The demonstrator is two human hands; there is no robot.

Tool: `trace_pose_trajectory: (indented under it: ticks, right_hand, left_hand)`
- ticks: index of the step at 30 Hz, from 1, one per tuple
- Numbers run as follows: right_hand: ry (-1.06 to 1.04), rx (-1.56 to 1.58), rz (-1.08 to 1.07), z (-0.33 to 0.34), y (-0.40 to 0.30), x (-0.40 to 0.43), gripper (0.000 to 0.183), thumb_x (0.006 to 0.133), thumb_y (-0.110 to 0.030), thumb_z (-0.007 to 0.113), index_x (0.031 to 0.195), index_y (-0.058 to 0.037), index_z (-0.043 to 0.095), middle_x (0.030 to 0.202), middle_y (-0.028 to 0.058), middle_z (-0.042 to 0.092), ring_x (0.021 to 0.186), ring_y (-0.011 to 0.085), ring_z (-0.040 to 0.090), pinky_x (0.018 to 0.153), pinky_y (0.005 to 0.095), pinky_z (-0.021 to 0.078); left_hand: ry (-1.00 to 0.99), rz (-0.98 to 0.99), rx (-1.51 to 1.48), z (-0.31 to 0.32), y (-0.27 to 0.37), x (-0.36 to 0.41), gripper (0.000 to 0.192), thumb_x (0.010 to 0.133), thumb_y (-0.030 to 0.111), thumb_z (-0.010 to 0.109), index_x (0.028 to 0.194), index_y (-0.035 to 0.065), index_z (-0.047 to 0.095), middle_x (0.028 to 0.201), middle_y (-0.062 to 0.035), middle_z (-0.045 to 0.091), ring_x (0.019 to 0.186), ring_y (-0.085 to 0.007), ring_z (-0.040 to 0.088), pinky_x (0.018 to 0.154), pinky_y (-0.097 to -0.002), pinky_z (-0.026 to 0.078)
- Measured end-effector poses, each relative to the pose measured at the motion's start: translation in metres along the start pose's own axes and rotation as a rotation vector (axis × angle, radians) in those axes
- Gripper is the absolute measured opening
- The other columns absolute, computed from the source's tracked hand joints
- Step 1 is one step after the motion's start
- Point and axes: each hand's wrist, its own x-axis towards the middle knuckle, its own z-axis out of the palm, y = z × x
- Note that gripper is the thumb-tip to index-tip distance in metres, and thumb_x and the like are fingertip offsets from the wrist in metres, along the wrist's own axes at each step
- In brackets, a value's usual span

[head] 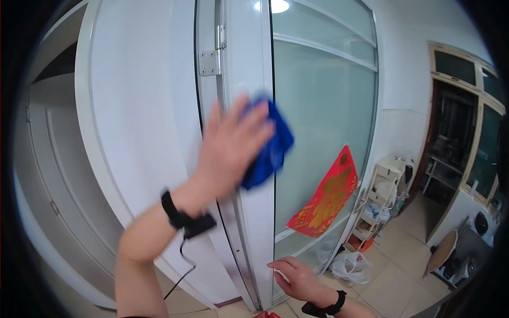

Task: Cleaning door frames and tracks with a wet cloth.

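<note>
My left hand (pixel 234 147) is raised with its fingers spread over a blue cloth (pixel 270 147), against the white frame (pixel 254 214) of a glass door. Hand and cloth are blurred; the cloth hangs out to the right of the palm, partly over the frosted glass (pixel 322 99). Lower down, my right hand (pixel 296 278) is held near the frame's lower part with bent fingers and nothing in it. A metal hinge (pixel 210 63) sits on the frame above my left hand. A red and gold paper decoration (pixel 328 194) is stuck to the glass.
A white door (pixel 75 159) stands at the left. To the right are a storage rack (pixel 373 202) with items and a white plastic bag (pixel 352 267) on the tiled floor (pixel 389 274). A doorway (pixel 441 159) is farther back, with a dark counter (pixel 469 254) near it. A cable hangs from my left wristband.
</note>
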Motion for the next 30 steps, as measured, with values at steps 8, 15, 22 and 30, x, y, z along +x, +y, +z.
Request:
trace_pose_trajectory:
  ticks: [8, 15, 22, 30]
  right_hand:
    - [0.027, 0.074, 0.044, -0.008, 0.039, 0.008, 0.032, 0.081, 0.000, 0.062, 0.113, -0.0050, 0.062, 0.107, 0.0145, 0.061, 0.094, 0.0321, 0.062, 0.078, 0.0373, 0.0523]
    - [0.297, -0.107, -0.444, -0.036, 0.006, 0.118, 0.062, 0.071, 0.005, 0.062, 0.132, 0.0019, 0.052, 0.141, 0.0307, 0.040, 0.127, 0.0453, 0.045, 0.104, 0.0488, 0.0403]
    - [0.379, -0.225, -0.536, -0.051, 0.007, 0.195, 0.079, 0.067, 0.004, 0.064, 0.141, 0.0066, 0.036, 0.145, 0.0317, 0.033, 0.135, 0.0451, 0.036, 0.111, 0.0510, 0.0324]
    - [0.693, -0.377, -0.719, -0.153, -0.062, 0.367, 0.068, 0.080, -0.005, 0.061, 0.142, 0.0005, 0.034, 0.144, 0.0220, 0.041, 0.135, 0.0363, 0.038, 0.112, 0.0460, 0.0317]
  left_hand:
    - [0.173, -0.096, 0.233, -0.009, -0.058, 0.101, 0.049, 0.079, 0.009, 0.065, 0.127, 0.0020, 0.055, 0.142, -0.0203, 0.045, 0.133, -0.0422, 0.040, 0.110, -0.0530, 0.031]
    - [-0.259, -0.100, -0.052, -0.009, 0.069, -0.077, 0.043, 0.079, 0.022, 0.066, 0.117, 0.0036, 0.061, 0.141, -0.0167, 0.049, 0.133, -0.0388, 0.043, 0.111, -0.0587, 0.026]
    - [-0.236, 0.009, 0.187, -0.018, 0.034, -0.035, 0.038, 0.085, 0.027, 0.057, 0.119, 0.0087, 0.062, 0.141, -0.0103, 0.050, 0.136, -0.0299, 0.041, 0.112, -0.0623, 0.017]
    - [-0.023, -0.016, 0.413, -0.033, -0.086, 0.123, 0.058, 0.080, 0.032, 0.066, 0.132, 0.0098, 0.053, 0.144, -0.0103, 0.045, 0.139, -0.0295, 0.035, 0.110, -0.0640, 0.018]
